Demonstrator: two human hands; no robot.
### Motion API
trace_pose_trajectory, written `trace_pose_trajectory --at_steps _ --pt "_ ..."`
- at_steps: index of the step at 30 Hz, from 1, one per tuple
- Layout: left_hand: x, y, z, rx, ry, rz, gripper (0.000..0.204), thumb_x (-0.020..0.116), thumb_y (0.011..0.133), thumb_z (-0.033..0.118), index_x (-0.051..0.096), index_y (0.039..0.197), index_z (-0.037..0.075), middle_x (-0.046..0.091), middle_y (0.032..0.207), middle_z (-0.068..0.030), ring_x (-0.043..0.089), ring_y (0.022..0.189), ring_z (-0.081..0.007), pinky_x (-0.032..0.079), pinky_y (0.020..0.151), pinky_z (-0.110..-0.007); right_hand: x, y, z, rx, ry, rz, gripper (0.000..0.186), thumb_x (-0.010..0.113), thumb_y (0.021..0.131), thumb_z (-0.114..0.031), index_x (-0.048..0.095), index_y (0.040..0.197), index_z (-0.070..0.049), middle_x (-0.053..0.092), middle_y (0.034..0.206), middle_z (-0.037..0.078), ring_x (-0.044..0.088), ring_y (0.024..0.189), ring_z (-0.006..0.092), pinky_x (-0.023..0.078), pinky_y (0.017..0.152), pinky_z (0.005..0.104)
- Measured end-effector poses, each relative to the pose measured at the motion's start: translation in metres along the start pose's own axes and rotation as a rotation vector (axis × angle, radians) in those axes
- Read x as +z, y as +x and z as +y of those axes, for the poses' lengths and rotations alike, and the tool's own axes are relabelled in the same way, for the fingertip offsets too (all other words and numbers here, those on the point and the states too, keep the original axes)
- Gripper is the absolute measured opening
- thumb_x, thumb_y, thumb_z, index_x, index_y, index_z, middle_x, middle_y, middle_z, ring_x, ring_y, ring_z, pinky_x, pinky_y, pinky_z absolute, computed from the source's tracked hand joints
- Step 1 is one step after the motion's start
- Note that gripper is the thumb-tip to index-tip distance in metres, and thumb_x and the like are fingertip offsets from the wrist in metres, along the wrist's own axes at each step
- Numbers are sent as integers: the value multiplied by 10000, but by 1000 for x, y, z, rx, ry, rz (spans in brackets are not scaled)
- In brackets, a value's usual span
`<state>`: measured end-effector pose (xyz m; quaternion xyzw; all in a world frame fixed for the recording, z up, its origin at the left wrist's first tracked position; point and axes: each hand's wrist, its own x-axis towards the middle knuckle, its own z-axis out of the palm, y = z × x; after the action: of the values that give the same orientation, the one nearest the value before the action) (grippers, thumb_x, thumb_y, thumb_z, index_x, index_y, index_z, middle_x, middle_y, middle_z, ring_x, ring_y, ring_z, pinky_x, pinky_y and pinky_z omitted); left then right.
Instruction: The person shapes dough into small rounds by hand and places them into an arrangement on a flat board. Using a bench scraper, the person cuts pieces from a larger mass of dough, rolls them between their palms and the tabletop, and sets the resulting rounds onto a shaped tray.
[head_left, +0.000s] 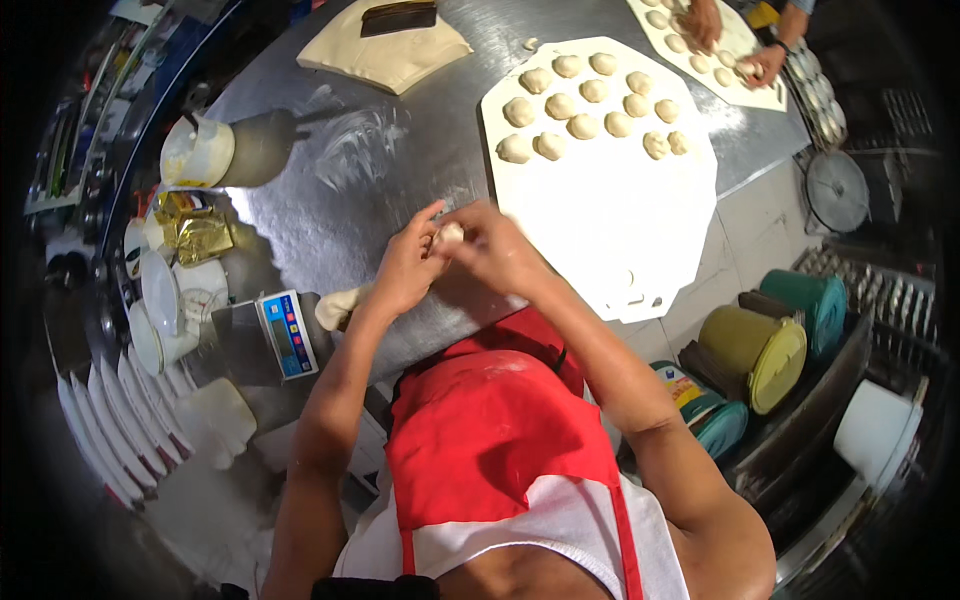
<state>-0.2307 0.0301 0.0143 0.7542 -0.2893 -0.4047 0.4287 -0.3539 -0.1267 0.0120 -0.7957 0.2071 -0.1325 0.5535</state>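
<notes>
Over the near part of the steel table, a small dough ball (450, 234) is held between my two hands. My left hand (408, 264) cups it from the left, thumb and fingers curled round it. From the other side my right hand (494, 246) bends its fingers over the ball, slightly blurred. A white board (600, 220) lies to the right, with several round dough balls (583, 126) in rows on its far half. By my left forearm, a loose strip of dough (338, 308) rests beside the digital scale (287, 335).
A large dough slab (385, 50) with a dark scraper (399, 17) on it lies at the far side. A white pot (198, 152) and gold foil packages (203, 238) stand left. A co-worker's hands (766, 66) touch dough on another board (740, 92). Lidded buckets (752, 350) stand lower right.
</notes>
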Motion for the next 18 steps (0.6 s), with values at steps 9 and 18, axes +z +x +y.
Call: trace_pose_trajectory --at_steps 9,18 --pt "-14 -38 -20 314 427 -109 275 550 1065 237 656 1172 7 747 1060 -258 710 1021 -483 539 855 -558 33 -32 -38 215 -322 -133 572 778 977 -545 688 1093 8 741 841 201 730 828 287 576 787 435" --pt "72 30 89 554 421 15 239 652 1001 182 633 1037 -53 709 930 -315 731 980 -488 588 862 -558 -77 -35 -101 220 -291 408 314 695 1043 -291 638 938 -1 662 690 97 597 652 153 514 632 349"
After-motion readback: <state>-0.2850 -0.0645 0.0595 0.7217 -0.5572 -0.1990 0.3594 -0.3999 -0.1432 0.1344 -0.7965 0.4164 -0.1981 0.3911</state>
